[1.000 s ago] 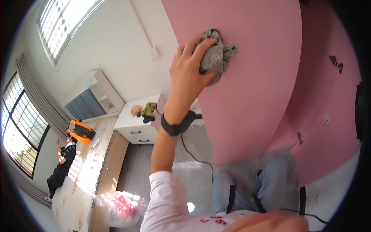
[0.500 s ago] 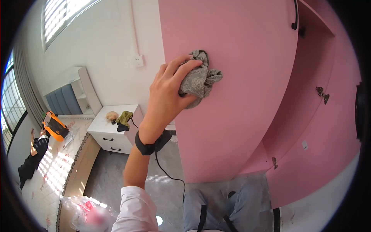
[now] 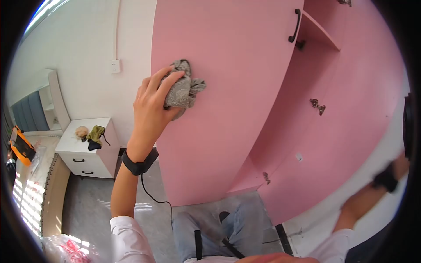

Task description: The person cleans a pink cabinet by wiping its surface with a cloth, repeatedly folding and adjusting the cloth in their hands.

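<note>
My left hand (image 3: pixel 153 96) is wrapped round a crumpled grey cloth (image 3: pixel 180 90) and presses it against the outer face of a pink cabinet door (image 3: pixel 219 105), near that door's left edge. A black band with a cable circles my left wrist. At the far right, my right hand (image 3: pixel 401 165) is raised beside the other pink door (image 3: pixel 333 144); its fingers are lost in the dark edge of the view, so what they hold cannot be seen. A black handle (image 3: pixel 294 25) sits on the left door.
A white nightstand (image 3: pixel 98 162) with small items on top stands at the left, beside a bed (image 3: pixel 52 188) and an orange-and-black object (image 3: pixel 22 147). A plastic bag (image 3: pixel 70 250) lies at lower left. Hinges and a shelf (image 3: pixel 322 30) show inside the cabinet.
The view has turned to the right. My left hand, still on the cloth, is lower on the door than at first. My right arm has come into view at the right edge.
</note>
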The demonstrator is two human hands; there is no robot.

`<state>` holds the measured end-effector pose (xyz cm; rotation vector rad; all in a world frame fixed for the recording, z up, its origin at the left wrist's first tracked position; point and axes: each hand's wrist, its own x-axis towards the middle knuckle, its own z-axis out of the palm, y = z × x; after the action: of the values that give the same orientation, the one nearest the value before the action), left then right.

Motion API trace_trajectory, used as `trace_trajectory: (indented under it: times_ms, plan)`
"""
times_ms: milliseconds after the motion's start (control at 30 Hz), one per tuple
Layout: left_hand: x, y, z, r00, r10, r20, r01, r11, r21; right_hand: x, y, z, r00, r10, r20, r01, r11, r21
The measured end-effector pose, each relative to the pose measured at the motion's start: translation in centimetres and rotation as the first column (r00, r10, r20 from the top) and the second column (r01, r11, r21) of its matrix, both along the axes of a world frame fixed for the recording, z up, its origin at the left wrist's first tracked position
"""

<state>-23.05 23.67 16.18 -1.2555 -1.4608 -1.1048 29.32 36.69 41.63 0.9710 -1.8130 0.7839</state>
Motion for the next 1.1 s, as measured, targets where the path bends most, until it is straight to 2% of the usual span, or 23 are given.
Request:
trace_trajectory:
  times_ms: [33,67,100,133,167,233,300,333,400,433,500,533,600,633,700,733,867,900,967,1033,1100]
  plan:
    - [-0.1,0.7,-0.7,1.000,-0.005,0.003,0.005,1.000,0.012,-2.9,7.6,-3.7,0.866,-0.390,-0.313,0.386,0.919,-0.077]
    - [-0.1,1.5,-1.5,1.000,0.018,-0.008,-0.017,0.989,0.148,-5.8,15.2,-7.3,0.500,-0.740,-0.450,0.678,0.658,-0.328]
    - [-0.1,1.9,-1.7,0.999,0.045,-0.024,-0.037,0.961,0.275,-12.8,13.5,-11.2,0.437,-0.883,-0.173,0.732,0.461,-0.501]
    - [0.1,2.2,-1.1,0.998,0.050,-0.040,-0.037,0.961,0.273,-16.5,17.1,-14.1,0.458,-0.887,-0.051,0.797,0.436,-0.419]
    - [0.6,2.9,-0.3,0.995,0.083,-0.046,-0.067,0.955,0.287,-20.4,15.8,-16.5,0.589,-0.808,0.035,0.737,0.518,-0.434]
    - [1.5,4.5,1.6,0.991,0.119,-0.056,-0.097,0.949,0.301,-24.5,15.4,-19.3,0.477,-0.868,-0.138,0.844,0.496,-0.205]
    - [2.4,6.5,4.7,0.984,0.117,-0.138,-0.077,0.962,0.264,-26.9,15.2,-20.1,0.505,-0.824,-0.257,0.837,0.540,-0.088]
    - [3.0,7.8,5.8,0.983,0.121,-0.138,-0.083,0.963,0.256,-27.9,14.6,-20.2,0.510,-0.823,-0.250,0.834,0.544,-0.091]
    - [4.4,11.2,7.8,0.961,0.118,-0.250,-0.029,0.942,0.335,-28.9,13.3,-19.9,0.533,-0.774,-0.343,0.808,0.586,-0.067]
    - [5.3,13.3,8.3,0.956,0.081,-0.283,0.010,0.952,0.305,-29.2,13.3,-19.9,0.531,-0.777,-0.337,0.806,0.586,-0.081]
    - [7.2,17.6,8.6,0.929,-0.008,-0.369,0.103,0.965,0.240,-29.9,13.7,-19.8,0.615,-0.692,-0.377,0.684,0.707,-0.180]
    - [8.2,19.9,8.4,0.907,-0.060,-0.417,0.156,0.967,0.201,-30.3,14.1,-20.1,0.618,-0.688,-0.380,0.675,0.712,-0.191]
    - [10.4,24.1,6.5,0.900,-0.037,-0.434,0.141,0.967,0.210,-31.3,14.9,-21.7,0.574,-0.773,-0.268,0.694,0.634,-0.343]
    - [10.9,24.5,5.9,0.899,-0.029,-0.437,0.129,0.971,0.199,-31.8,15.5,-22.7,0.584,-0.768,-0.261,0.684,0.639,-0.351]
    - [11.8,24.5,5.0,0.824,0.166,-0.541,-0.014,0.962,0.274,-32.6,16.9,-25.1,0.588,-0.758,-0.282,0.582,0.638,-0.504]
    - [11.7,24.4,4.7,0.811,0.157,-0.563,0.005,0.961,0.275,-33.0,16.8,-25.9,0.615,-0.741,-0.269,0.552,0.649,-0.524]
    - [10.2,22.1,3.9,0.833,0.148,-0.534,-0.058,0.982,0.181,-36.0,14.3,-25.7,0.670,-0.690,-0.274,0.491,0.689,-0.534]
    - [9.5,21.4,3.8,0.858,0.107,-0.502,-0.022,0.985,0.172,-36.6,13.5,-25.7,0.688,-0.677,-0.262,0.478,0.694,-0.538]
    - [8.3,19.5,3.4,0.884,0.075,-0.462,0.006,0.985,0.170,-37.9,11.9,-25.6,0.635,-0.702,-0.322,0.551,0.704,-0.449]
    - [6.6,16.7,2.5,0.898,0.053,-0.436,0.034,0.982,0.188,-39.6,10.6,-26.2,0.637,-0.686,-0.352,0.564,0.726,-0.394]
    - [5.5,13.7,1.4,0.916,0.120,-0.382,-0.049,0.981,0.189,-41.6,8.8,-26.8,0.643,-0.648,-0.407,0.561,0.761,-0.326]
